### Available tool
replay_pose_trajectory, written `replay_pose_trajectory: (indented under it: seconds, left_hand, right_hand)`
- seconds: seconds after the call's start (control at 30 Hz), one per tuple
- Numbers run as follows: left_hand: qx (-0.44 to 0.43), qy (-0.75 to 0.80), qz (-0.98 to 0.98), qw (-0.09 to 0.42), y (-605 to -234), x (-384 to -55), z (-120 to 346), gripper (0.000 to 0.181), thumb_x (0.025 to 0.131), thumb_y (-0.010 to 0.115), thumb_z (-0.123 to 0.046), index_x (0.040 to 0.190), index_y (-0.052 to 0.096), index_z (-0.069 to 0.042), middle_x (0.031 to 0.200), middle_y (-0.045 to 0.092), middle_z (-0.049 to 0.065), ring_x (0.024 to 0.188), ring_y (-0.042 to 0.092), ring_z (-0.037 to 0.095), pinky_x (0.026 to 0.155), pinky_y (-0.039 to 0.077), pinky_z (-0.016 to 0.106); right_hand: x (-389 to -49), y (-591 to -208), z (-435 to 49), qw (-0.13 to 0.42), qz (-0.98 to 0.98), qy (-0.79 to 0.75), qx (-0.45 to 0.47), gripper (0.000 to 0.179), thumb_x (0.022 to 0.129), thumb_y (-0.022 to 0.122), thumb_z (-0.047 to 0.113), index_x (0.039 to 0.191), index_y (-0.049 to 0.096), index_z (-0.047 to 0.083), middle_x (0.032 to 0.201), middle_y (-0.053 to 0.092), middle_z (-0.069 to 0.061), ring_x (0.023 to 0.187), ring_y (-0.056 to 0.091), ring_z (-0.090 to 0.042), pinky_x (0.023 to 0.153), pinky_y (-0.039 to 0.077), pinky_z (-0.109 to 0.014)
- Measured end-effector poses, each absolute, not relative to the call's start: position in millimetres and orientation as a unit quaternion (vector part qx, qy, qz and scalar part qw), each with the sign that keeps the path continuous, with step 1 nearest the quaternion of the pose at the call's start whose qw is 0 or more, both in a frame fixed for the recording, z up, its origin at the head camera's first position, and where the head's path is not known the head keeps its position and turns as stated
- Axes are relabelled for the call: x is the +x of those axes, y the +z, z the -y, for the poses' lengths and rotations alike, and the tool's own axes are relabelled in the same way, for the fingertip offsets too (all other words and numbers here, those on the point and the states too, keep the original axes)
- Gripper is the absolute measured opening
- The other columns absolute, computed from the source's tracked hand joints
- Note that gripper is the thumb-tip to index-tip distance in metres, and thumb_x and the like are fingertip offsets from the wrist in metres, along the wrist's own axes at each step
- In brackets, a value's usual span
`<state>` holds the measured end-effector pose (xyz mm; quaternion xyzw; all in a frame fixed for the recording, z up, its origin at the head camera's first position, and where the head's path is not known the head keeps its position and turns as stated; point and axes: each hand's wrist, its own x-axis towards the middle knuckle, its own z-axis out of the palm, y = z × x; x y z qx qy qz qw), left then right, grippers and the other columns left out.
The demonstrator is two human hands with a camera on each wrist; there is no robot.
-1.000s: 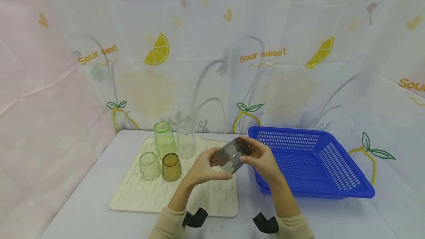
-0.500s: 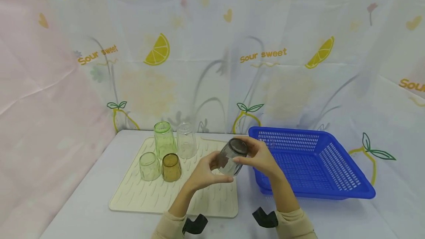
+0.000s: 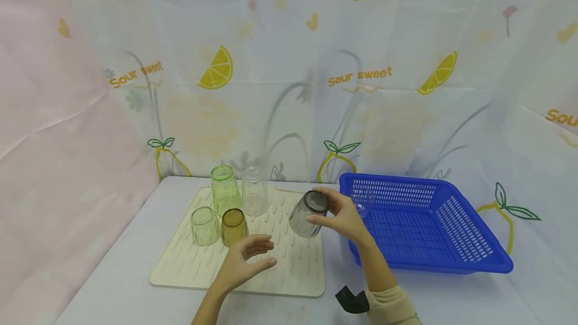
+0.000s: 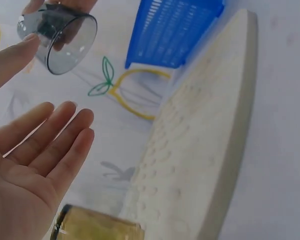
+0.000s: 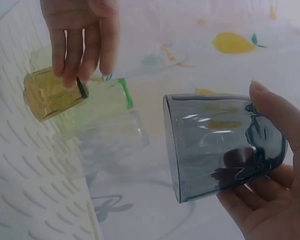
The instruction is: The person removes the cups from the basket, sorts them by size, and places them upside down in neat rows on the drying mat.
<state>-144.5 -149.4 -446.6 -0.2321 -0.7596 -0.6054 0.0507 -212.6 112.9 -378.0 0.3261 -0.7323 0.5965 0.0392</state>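
Note:
My right hand [image 3: 345, 219] grips a smoky grey drinking glass [image 3: 301, 219] near its base, fingers and thumb on opposite sides. The glass is tilted, base up, above the right part of a cream ridged drying mat [image 3: 289, 277]; in the right wrist view its wide rim points away from the palm. My left hand [image 3: 241, 263] holds nothing, its fingers extended and thumb apart, over the mat near an amber glass [image 3: 232, 232]. In the left wrist view a gap separates the left fingertips [image 4: 85, 117] from the grey glass [image 4: 72, 42].
Upside down on the mat's left side stand a short pale green glass [image 3: 204, 227], a tall green glass [image 3: 225, 192] and a tall clear glass [image 3: 254, 194]. A blue plastic basket [image 3: 451, 266] sits to the right, with something transparent [image 3: 362, 207] at its left end.
My left hand has let go of the grey glass and moved left and down. My right hand has turned the glass more base up and shifted slightly left.

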Motion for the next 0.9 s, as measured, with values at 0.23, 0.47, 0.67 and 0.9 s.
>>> replay_pose_trajectory:
  seconds: [0.23, 0.47, 0.67, 0.9]
  left_hand:
    - [-0.124, -0.554, 0.806, 0.17, -466, -118, 188, 0.035, 0.075, 0.077, -0.003, 0.106, 0.064, 0.005, 0.096, 0.069, 0.016, 0.086, 0.067, 0.015, 0.079, 0.058, 0.027]
    - [0.001, -0.43, 0.858, 0.28, -485, -92, 227, 0.039, 0.065, 0.085, -0.006, 0.099, 0.069, 0.001, 0.092, 0.071, 0.012, 0.08, 0.065, 0.006, 0.071, 0.053, 0.01]
    - [0.042, -0.328, 0.885, 0.328, -494, -77, 261, 0.05, 0.056, 0.089, -0.006, 0.099, 0.067, 0.008, 0.092, 0.069, 0.023, 0.08, 0.067, 0.034, 0.067, 0.057, 0.022]
    - [0.063, -0.285, 0.909, 0.298, -493, -71, 291, 0.066, 0.059, 0.088, -0.013, 0.109, 0.057, 0.018, 0.103, 0.058, 0.04, 0.084, 0.058, 0.057, 0.067, 0.053, 0.06]
  right_hand:
    - [-211, -388, -103, 0.033, 0.748, 0.586, 0.311, 0.057, 0.076, 0.076, 0.001, 0.127, 0.051, -0.007, 0.116, 0.06, -0.022, 0.102, 0.061, -0.028, 0.091, 0.052, -0.028]
    - [-212, -397, -92, 0.028, 0.746, 0.591, 0.306, 0.056, 0.074, 0.077, 0.0, 0.125, 0.052, -0.007, 0.116, 0.06, -0.021, 0.101, 0.061, -0.026, 0.09, 0.052, -0.026]
    - [-214, -405, -87, 0.034, 0.746, 0.591, 0.305, 0.057, 0.073, 0.077, -0.001, 0.124, 0.053, -0.009, 0.114, 0.061, -0.022, 0.099, 0.062, -0.021, 0.088, 0.053, -0.027]
    - [-217, -412, -80, 0.02, 0.75, 0.592, 0.294, 0.059, 0.074, 0.078, 0.002, 0.125, 0.051, -0.009, 0.115, 0.06, -0.023, 0.103, 0.061, -0.033, 0.092, 0.053, -0.031]
